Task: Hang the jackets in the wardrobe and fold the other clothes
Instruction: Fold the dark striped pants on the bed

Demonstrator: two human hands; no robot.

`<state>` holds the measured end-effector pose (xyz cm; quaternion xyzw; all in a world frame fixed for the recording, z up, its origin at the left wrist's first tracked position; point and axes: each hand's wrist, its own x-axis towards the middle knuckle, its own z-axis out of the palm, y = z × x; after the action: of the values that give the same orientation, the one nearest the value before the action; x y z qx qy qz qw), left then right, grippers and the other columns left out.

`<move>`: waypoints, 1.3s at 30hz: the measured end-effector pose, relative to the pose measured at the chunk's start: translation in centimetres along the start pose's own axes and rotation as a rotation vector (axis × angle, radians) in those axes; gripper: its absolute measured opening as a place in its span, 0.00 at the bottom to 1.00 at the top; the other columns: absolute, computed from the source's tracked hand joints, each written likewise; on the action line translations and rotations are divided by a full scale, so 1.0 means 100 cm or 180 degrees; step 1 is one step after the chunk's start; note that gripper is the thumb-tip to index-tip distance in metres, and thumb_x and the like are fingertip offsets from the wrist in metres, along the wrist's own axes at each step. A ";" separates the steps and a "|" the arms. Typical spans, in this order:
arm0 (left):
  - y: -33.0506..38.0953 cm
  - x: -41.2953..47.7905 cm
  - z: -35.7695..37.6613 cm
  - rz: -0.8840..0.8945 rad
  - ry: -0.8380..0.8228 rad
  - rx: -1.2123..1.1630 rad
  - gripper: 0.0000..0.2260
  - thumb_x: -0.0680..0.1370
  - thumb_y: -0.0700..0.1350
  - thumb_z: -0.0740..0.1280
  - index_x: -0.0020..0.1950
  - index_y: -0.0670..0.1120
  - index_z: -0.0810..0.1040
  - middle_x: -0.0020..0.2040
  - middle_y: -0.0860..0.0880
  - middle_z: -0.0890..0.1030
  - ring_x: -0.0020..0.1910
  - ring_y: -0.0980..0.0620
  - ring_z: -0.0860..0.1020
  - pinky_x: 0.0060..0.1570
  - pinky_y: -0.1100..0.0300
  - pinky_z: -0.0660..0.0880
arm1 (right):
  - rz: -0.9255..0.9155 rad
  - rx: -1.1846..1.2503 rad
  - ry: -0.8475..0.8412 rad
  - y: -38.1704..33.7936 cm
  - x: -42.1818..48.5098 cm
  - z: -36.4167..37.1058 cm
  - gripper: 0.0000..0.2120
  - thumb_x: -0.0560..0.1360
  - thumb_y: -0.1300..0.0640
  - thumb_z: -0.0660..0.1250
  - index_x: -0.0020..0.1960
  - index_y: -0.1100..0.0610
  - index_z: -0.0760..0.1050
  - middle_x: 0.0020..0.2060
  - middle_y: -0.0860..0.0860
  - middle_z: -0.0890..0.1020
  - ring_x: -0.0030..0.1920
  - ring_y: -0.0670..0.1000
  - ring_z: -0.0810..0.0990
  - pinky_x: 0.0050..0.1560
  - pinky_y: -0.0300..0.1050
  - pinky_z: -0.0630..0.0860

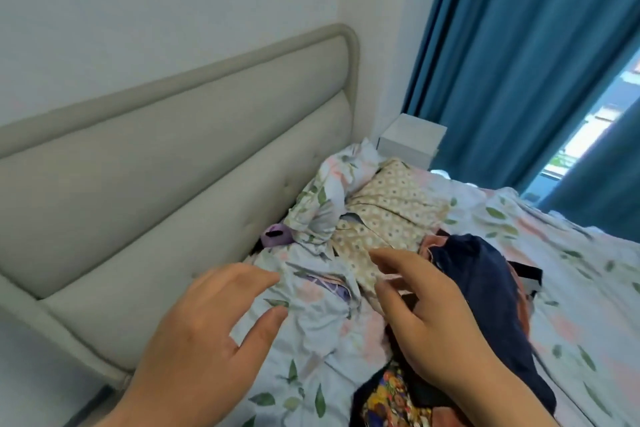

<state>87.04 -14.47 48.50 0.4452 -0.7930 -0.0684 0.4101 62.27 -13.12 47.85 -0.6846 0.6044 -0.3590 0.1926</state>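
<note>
Reaching forward across the lower middle of the frame, 2 bare hands hover over a bed. The left hand [204, 333] has its fingers spread and loosely bent above the crumpled floral sheet [554, 253], holding nothing. The right hand [426, 315] is likewise unclenched, thumb and fingers apart, placed over the pile of clothes at lower right; whether it touches the cloth cannot be told. In that pile a navy garment [485, 288] lies bunched just right of the right hand, a bright multicoloured print garment [384, 399] shows beneath the wrist at the bottom edge, and a beige dotted garment [388, 215] spreads out just beyond the fingertips toward the centre. A floral pillow [329, 198] lies crumpled against the padded grey headboard [173, 156] that fills the left half, with a small purple object [275, 235] wedged beside it. A white nightstand [412, 135] stands right of centre, and teal curtains [519, 45] hang at upper right.
</note>
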 end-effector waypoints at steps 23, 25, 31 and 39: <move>0.054 0.002 0.098 -0.0314 -0.1388 -0.1757 0.11 0.74 0.47 0.72 0.50 0.64 0.78 0.51 0.66 0.79 0.53 0.65 0.74 0.52 0.58 0.70 | 0.1931 -0.0640 0.1355 0.014 -0.183 -0.095 0.23 0.79 0.55 0.65 0.54 0.24 0.66 0.56 0.17 0.67 0.58 0.28 0.71 0.50 0.18 0.66; 0.066 0.004 0.122 -0.0340 -0.1655 -0.1734 0.14 0.75 0.46 0.72 0.49 0.67 0.76 0.52 0.69 0.77 0.54 0.66 0.74 0.50 0.60 0.70 | 0.2036 -0.0577 0.1458 0.033 -0.192 -0.099 0.22 0.79 0.54 0.65 0.55 0.24 0.67 0.56 0.16 0.68 0.58 0.27 0.70 0.51 0.18 0.66; 0.107 0.003 0.220 -0.0344 -0.2183 -0.1699 0.11 0.77 0.49 0.70 0.51 0.67 0.76 0.53 0.69 0.77 0.56 0.71 0.72 0.51 0.66 0.69 | 0.2511 -0.0129 0.1545 0.118 -0.226 -0.107 0.18 0.80 0.54 0.65 0.62 0.33 0.70 0.58 0.27 0.73 0.60 0.31 0.73 0.53 0.25 0.70; 0.157 -0.031 0.400 -0.0782 -0.2936 -0.1290 0.14 0.78 0.49 0.69 0.64 0.52 0.78 0.55 0.62 0.77 0.58 0.61 0.76 0.58 0.61 0.73 | 0.3127 0.0575 0.1227 0.282 -0.262 -0.112 0.19 0.80 0.56 0.64 0.70 0.47 0.72 0.66 0.42 0.76 0.66 0.41 0.73 0.66 0.44 0.73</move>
<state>49.23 -13.05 27.93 0.3702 -0.8041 -0.4574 0.0849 34.45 8.56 28.92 -0.2234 0.8448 -0.3964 0.2817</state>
